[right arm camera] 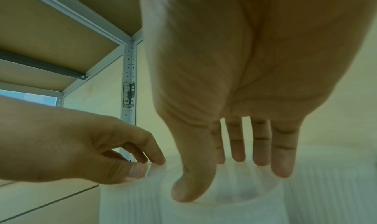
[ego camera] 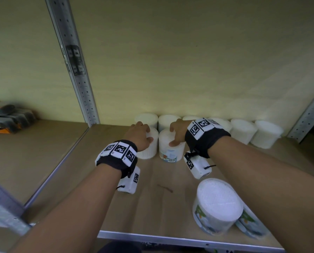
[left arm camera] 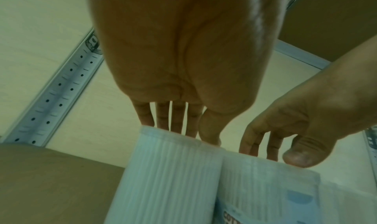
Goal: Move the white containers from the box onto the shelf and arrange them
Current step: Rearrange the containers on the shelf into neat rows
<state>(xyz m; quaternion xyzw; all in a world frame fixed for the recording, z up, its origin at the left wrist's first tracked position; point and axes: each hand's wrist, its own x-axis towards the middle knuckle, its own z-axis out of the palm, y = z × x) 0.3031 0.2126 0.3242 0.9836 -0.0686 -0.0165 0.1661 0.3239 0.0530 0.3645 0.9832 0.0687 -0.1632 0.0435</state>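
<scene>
Fingers (ego camera: 141,125) of left hand (ego camera: 138,133) curled down over top rim of left front container (ego camera: 148,148), thumb on near edge, gripping it; right hand (ego camera: 178,131) same deal on right front container (ego camera: 171,150), fingers over far rim, thumb on near rim (left wrist view shows both sets of fingertips landing on the top edges).

Largest first: shelf (ego camera: 79,161), wooden board with metal edge, carries everything. Grey perforated upright (ego camera: 74,66) at back left, another at far right. Pale back wall behind.

Near container (ego camera: 217,207) at front right of shelf, upright, clear lid, packed with white cotton-swab tips, green and blue label on side. One more labelled container (ego camera: 251,223) lies partly hidden behind the right forearm, just beside it.

Back row (ego camera: 243,130) of white containers stands against the wall, touching or nearly, running from centre to right; contents look white, detail too blurred.

Two front containers stand upright, side by side and touching, just ahead of the back row's left end. Right one shows a blue label with barcode; ribbed white sticks visible through both walls.

Both forearms reach forward, palms down, wrists with black bands (ego camera: 119,154) carrying marker tags. Dark and orange items (ego camera: 8,117) sit on the neighbouring shelf at left, blurred.
</scene>
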